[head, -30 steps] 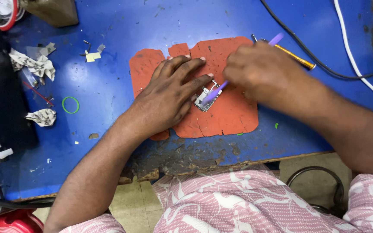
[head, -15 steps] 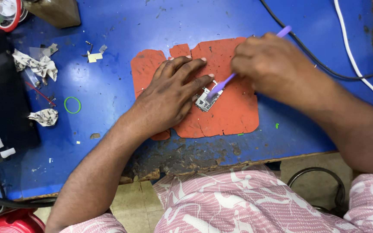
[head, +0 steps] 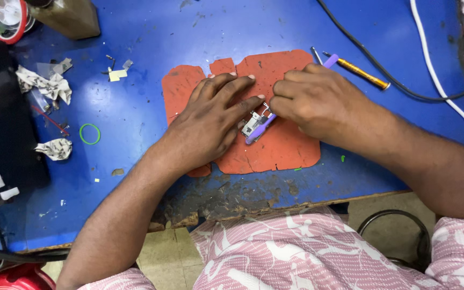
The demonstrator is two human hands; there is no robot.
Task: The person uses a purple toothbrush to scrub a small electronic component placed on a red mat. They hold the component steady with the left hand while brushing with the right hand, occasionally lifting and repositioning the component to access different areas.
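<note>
While the left hand [head: 210,121] lies flat and open on the orange mat [head: 291,147], its fingertips pin a small metal circuit board [head: 252,123] in place near the middle of the mat. The right hand [head: 310,102] is closed around a purple plastic tool [head: 261,128], gripping it low, with the working tip pressed against the board's right edge and the other end showing above the knuckles. The mat rests on the blue desk [head: 135,107].

The board is small and held only by fingertip pressure, so a hard push with the tool could, as I judge it, skid it out from under the fingers or lever it up off the mat. The tip sits just beside the left fingertips, and a slip could jab them. Too much force could also bend the thin plastic tip or scratch the board.

Half a second ago the right hand was higher and further right, holding the tool at a steep slant with a long stretch of handle showing; now it has dropped close to the left hand and the tool lies nearly flat on the board. A brass-coloured pen-like tool [head: 361,71], which the hand covered then, is in plain sight beside a black cable [head: 404,86]. The left hand has kept its place.
</note>
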